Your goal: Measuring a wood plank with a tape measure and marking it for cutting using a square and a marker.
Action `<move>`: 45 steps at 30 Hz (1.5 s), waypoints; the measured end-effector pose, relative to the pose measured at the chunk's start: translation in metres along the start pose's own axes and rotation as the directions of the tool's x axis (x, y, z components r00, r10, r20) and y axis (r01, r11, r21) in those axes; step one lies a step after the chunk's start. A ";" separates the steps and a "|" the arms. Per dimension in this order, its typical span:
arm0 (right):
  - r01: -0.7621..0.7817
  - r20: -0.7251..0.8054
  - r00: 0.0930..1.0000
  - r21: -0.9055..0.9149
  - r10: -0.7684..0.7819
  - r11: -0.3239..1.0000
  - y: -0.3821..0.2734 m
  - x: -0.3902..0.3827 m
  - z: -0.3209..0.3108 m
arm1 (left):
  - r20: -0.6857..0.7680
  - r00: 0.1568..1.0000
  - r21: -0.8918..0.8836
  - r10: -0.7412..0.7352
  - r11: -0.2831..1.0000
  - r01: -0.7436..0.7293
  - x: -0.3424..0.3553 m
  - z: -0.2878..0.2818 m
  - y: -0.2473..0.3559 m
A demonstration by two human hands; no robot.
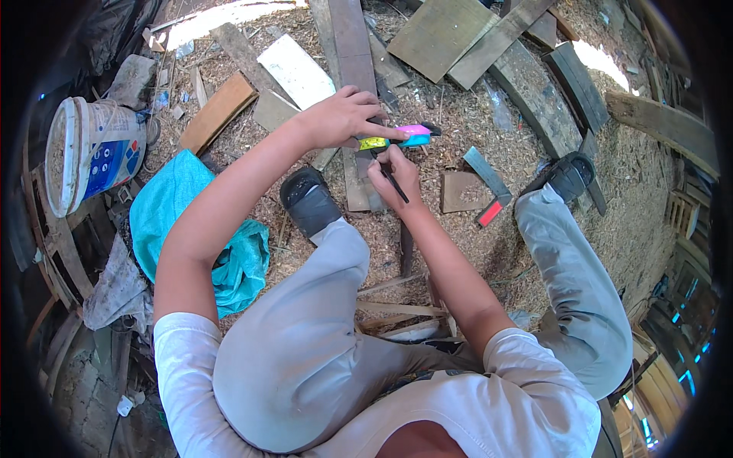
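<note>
A pink and blue tape measure (416, 136) lies across a long wooden board, its short yellow blade (372, 143) showing on the left side. My left hand (340, 120) reaches over from the left and holds the tape measure, with a finger pressed on its body. Just below, my right hand (397, 174) is closed round a thin black pen (395, 185), its back end pointing down toward my wrist. The pen's tip is close under the blade; whether it touches the board I cannot tell. The dark board (353, 53) runs away from me under both hands.
A try square (489, 179) with a red-marked handle lies right of my hands by a small wood block (462, 192). Planks (443, 38) litter the sawdust-covered ground. To the left are a white bucket (69, 156) and a teal sack (168, 191). My sandalled feet flank the work.
</note>
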State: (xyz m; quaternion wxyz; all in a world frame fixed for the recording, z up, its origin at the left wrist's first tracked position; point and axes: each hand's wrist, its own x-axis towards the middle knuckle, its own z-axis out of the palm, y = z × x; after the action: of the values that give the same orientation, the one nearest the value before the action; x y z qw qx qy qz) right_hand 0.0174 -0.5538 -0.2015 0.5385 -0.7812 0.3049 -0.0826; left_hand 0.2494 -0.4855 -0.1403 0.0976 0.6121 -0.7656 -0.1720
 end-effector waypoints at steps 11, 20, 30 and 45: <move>0.009 -0.027 1.000 0.028 -0.009 1.000 -0.008 -0.002 -0.001 | 0.018 1.000 0.055 0.011 0.998 -0.012 0.001 0.001 -0.001; 0.017 -0.004 1.000 0.031 -0.017 0.999 -0.010 -0.002 -0.003 | 0.032 0.999 0.044 0.007 0.999 -0.008 -0.001 0.000 -0.001; 0.011 0.010 1.000 0.025 -0.012 1.000 -0.009 -0.001 -0.001 | -0.007 1.000 0.050 0.017 0.999 -0.017 -0.002 0.002 -0.003; 0.001 -0.017 1.000 0.022 -0.001 1.000 -0.007 -0.003 -0.001 | 0.000 1.000 0.042 0.017 0.999 -0.017 -0.001 0.003 -0.003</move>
State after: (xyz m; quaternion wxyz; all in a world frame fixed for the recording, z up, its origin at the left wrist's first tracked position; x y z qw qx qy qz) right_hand 0.0173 -0.5510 -0.1949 0.5445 -0.7745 0.3081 -0.0928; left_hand 0.2514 -0.4846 -0.1437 0.0865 0.6077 -0.7741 -0.1550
